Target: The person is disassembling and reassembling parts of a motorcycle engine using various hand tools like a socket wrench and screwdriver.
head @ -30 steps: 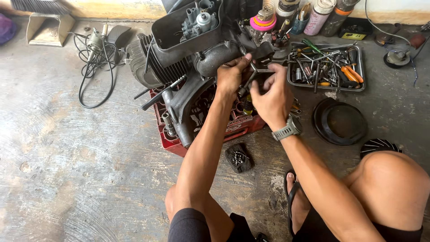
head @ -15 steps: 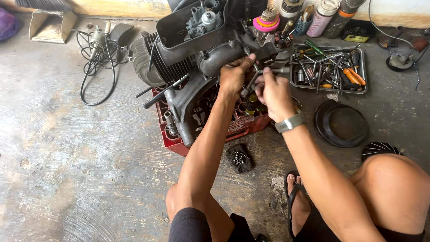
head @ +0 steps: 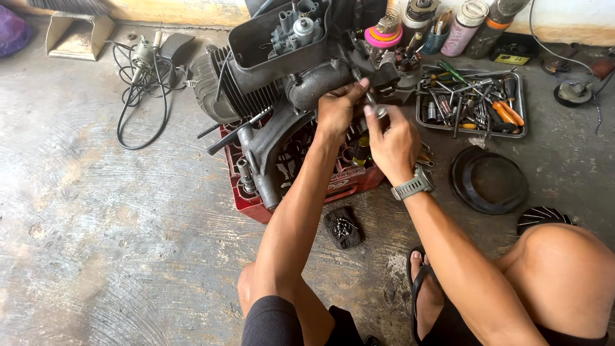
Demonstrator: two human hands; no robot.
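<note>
From the head view, the left hand [head: 336,112] rests on the grey engine [head: 282,70], which sits on a red crate [head: 253,202] on the concrete floor [head: 96,224]. The right hand [head: 394,138] has its fingers closed around a small metal part [head: 379,112] just beside the engine. A tool tray [head: 520,106] lies to the right, a black cover [head: 490,179] nearer.

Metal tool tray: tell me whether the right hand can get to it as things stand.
Probably yes. The right hand is beside the engine, and the tool tray lies open just to its right with nothing between, though the fingers pinch a small part.
</note>
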